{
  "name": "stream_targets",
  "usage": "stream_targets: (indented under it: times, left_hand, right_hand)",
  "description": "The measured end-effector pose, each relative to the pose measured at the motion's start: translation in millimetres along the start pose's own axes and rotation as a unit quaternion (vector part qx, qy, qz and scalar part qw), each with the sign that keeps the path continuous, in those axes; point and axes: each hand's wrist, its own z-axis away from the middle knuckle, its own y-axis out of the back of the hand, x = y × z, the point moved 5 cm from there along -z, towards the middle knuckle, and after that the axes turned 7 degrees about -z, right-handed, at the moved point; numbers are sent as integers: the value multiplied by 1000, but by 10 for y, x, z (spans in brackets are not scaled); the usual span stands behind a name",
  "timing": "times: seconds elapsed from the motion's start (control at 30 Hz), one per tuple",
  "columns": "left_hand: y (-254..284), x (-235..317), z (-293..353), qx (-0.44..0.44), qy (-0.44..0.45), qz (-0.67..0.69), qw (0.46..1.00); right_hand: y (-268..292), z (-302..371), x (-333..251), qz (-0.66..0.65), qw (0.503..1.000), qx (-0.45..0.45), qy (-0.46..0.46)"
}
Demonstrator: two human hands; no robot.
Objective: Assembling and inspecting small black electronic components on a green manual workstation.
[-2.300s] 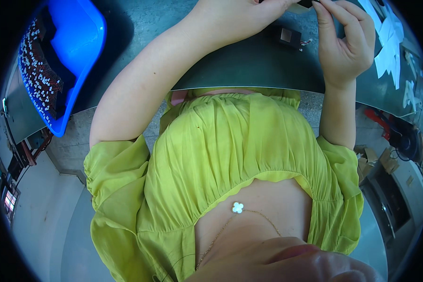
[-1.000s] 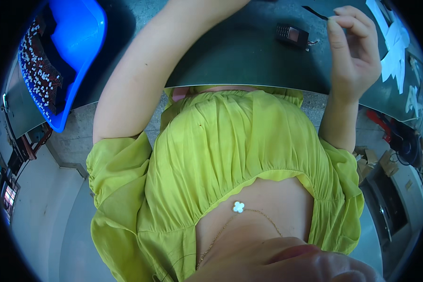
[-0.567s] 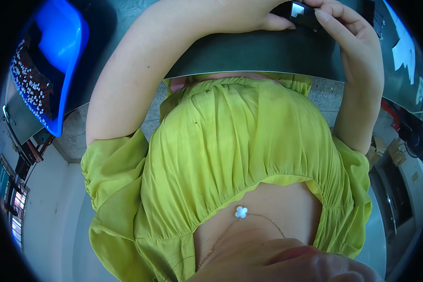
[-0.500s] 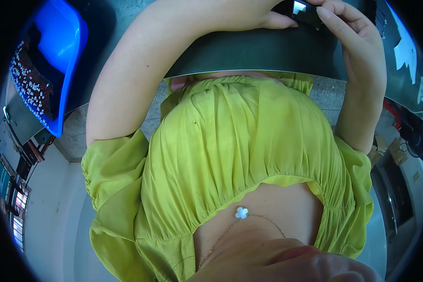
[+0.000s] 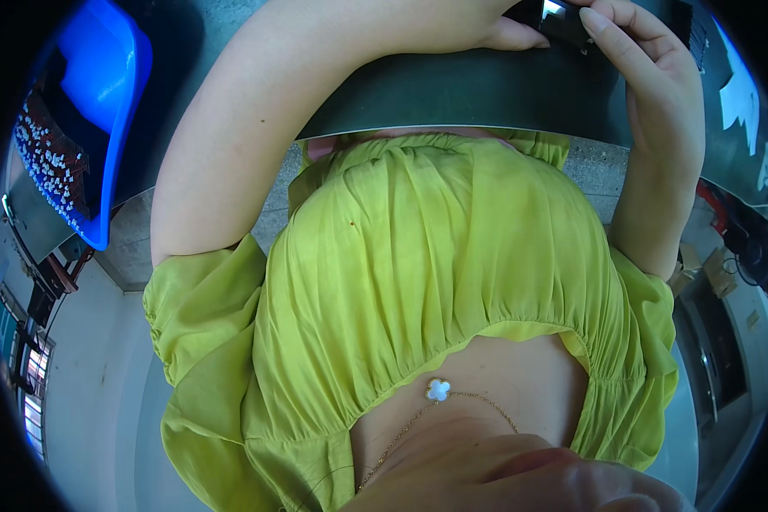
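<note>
At the top edge of the head view I hold a small flat black piece (image 5: pixel 565 32) with a shiny, bright patch on it. The thumb of my left hand (image 5: pixel 512 30) presses along its left side; the other left fingers lie beyond the picture's edge. On the piece's right side, the bent fingers and thumb of my right hand (image 5: pixel 636 38) close in a pinch at its corner. The upper part of the piece is cut off, so its exact kind does not show. Both hands are over the dark green tabletop (image 5: pixel 469 94).
A blue plastic bin (image 5: pixel 119 145) stands at the left, with many tiny white pieces (image 5: pixel 47 162) and dark brown material in it. White torn-looking sheets (image 5: pixel 740 102) lie at the right. The table's near edge runs close to my body. Cardboard boxes (image 5: pixel 717 273) sit lower right.
Both hands and the black piece appear slightly farther right in the picture, while the bin appears slightly farther left. The hold on the piece looks the same.
</note>
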Motion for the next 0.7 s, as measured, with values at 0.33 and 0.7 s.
stream_targets:
  times: [0.33,0.7]
  left_hand:
    - [-32,-34,-4,-3,21,30,999]
    - [-6,-13,-2,-5,14,11,1000]
  right_hand:
    - [-89,43,-140,-16,999,-27,-13]
    - [16,9,31,-1,1000,10,-16]
